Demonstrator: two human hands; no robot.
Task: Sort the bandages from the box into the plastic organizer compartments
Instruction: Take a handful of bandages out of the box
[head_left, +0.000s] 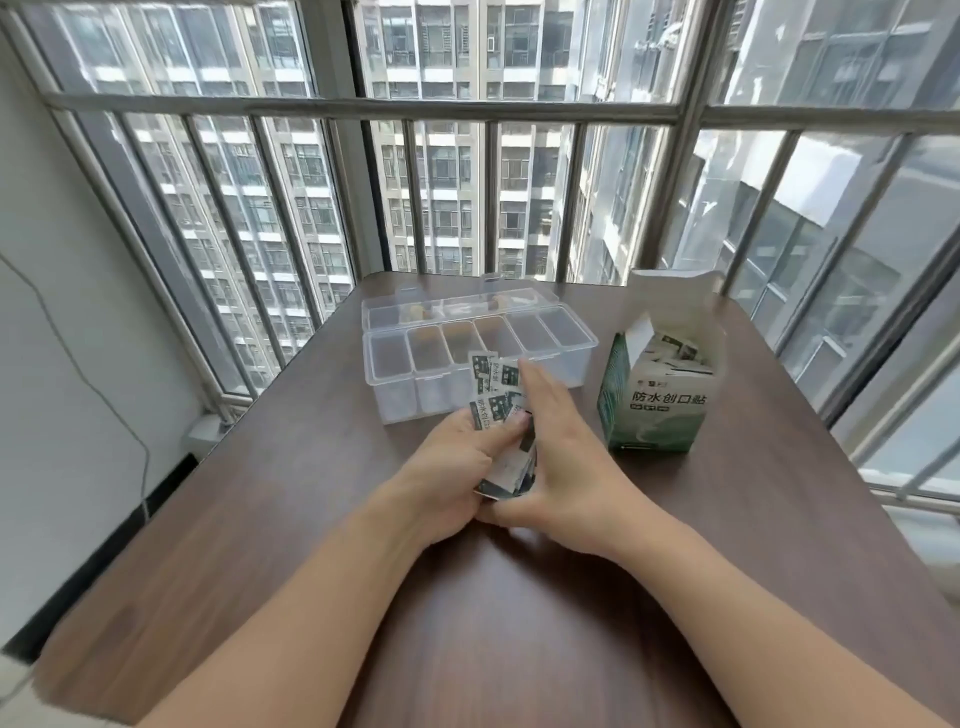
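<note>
A bunch of wrapped bandages (496, 402), white with green and black print, is held between both hands just in front of the organizer. My left hand (452, 467) grips the bunch from the left; my right hand (558, 452) presses on it from the right, fingers pointing at the organizer. The clear plastic organizer (563, 338) has a row of several compartments and its lid lies open behind. The green and white bandage box (657, 400) stands open to the right, with more bandages inside.
Everything rests on a dark brown wooden table (519, 597). Metal window bars (363, 109) stand right behind the table's far edge. A white wall with a thin cable (104, 400) is on the left.
</note>
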